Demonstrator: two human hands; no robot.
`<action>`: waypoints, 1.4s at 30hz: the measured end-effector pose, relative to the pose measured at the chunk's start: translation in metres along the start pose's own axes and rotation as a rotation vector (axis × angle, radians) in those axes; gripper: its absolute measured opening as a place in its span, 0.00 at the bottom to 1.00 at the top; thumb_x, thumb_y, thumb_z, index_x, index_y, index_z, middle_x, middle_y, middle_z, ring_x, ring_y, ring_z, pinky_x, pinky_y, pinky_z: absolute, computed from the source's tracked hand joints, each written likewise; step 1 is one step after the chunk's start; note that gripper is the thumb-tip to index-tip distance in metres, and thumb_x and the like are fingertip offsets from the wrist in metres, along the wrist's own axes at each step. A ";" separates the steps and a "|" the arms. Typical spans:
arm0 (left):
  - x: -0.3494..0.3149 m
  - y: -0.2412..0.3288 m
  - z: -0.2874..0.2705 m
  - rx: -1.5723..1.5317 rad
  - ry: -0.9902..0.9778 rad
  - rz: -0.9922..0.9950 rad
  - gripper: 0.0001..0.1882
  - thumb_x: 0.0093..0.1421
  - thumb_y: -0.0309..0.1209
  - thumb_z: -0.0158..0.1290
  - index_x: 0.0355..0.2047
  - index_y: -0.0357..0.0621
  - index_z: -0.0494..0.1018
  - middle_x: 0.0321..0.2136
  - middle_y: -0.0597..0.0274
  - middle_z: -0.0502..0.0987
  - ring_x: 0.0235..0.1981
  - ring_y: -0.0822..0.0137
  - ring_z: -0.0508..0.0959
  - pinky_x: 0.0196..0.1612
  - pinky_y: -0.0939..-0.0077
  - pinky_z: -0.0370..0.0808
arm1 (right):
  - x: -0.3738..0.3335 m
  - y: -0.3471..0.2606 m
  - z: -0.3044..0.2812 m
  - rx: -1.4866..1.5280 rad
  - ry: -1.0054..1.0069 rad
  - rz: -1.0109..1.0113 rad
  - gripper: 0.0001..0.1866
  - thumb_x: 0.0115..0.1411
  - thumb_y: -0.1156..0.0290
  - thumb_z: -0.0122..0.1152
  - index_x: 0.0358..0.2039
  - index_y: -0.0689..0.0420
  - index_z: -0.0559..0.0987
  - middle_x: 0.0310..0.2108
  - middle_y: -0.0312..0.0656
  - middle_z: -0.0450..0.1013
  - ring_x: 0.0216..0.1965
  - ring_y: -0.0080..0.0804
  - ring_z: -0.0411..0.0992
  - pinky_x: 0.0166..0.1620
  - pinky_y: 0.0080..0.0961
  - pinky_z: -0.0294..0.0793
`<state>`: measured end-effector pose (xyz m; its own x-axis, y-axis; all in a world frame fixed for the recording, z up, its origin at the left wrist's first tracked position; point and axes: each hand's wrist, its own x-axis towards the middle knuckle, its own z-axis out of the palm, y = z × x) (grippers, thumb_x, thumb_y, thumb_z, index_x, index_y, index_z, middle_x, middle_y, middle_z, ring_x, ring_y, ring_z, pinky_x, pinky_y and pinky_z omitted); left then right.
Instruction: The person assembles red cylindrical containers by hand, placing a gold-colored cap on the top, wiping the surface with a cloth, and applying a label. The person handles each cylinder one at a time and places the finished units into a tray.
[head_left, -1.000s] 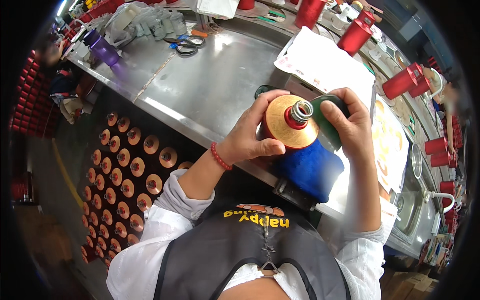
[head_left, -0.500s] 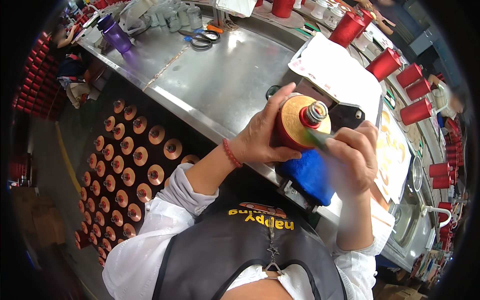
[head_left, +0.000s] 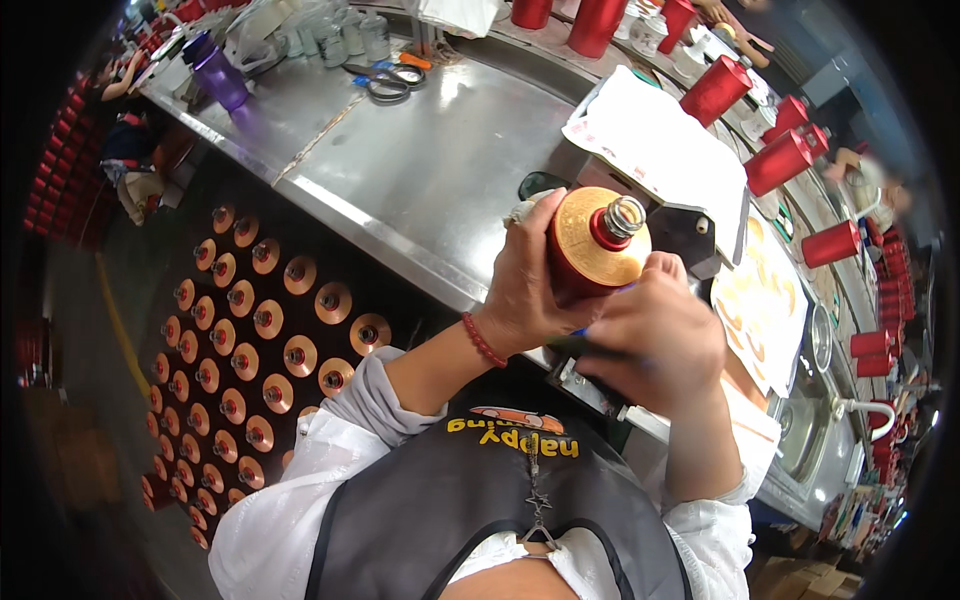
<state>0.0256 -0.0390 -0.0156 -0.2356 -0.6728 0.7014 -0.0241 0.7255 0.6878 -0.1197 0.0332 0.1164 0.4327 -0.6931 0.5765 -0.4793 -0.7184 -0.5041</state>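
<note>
Red-and-gold bottle (head_left: pixel 582 243), held near the metal bench (head_left: pixel 420 150), is probably rigid, slippery, breakable glass, best gripped around its body, where the left hand (head_left: pixel 522 290) curls; the right hand (head_left: pixel 665 340) is too blurred to tell.

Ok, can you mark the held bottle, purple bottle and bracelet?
Held bottle (head_left: pixel 588 250): head view, gold top.
Purple bottle (head_left: pixel 219 79): head view, body.
Bracelet (head_left: pixel 481 341): head view, red beads.

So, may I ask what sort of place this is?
Probably a factory workshop: many gold-topped bottles stand in rows beside a metal workbench, and red containers line the far right.
</note>
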 end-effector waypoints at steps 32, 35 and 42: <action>0.014 -0.026 -0.019 -0.451 -0.289 -0.155 0.58 0.42 0.46 0.75 0.65 0.37 0.54 0.56 0.50 0.70 0.56 0.56 0.75 0.59 0.63 0.71 | 0.086 0.120 -0.016 0.153 -0.210 0.489 0.14 0.59 0.66 0.69 0.35 0.65 0.79 0.28 0.35 0.74 0.32 0.21 0.70 0.37 0.22 0.72; 0.014 -0.029 -0.021 -0.525 -0.353 -0.169 0.61 0.42 0.49 0.75 0.67 0.37 0.50 0.58 0.47 0.69 0.57 0.54 0.74 0.61 0.63 0.69 | 0.084 0.115 -0.009 0.212 -0.172 0.491 0.13 0.60 0.66 0.67 0.35 0.65 0.78 0.28 0.35 0.74 0.33 0.20 0.71 0.36 0.24 0.73; 0.036 -0.026 -0.037 -0.361 -0.407 0.143 0.65 0.42 0.47 0.75 0.71 0.41 0.44 0.62 0.43 0.64 0.63 0.45 0.66 0.66 0.52 0.61 | -0.002 0.087 -0.041 0.470 -0.028 0.610 0.26 0.66 0.66 0.56 0.62 0.63 0.70 0.56 0.47 0.73 0.52 0.33 0.74 0.56 0.27 0.72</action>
<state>0.0533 -0.0877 -0.0014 -0.5700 -0.4089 0.7127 0.3529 0.6615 0.6618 -0.1935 -0.0257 0.0978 0.2184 -0.9712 0.0957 -0.2673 -0.1539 -0.9512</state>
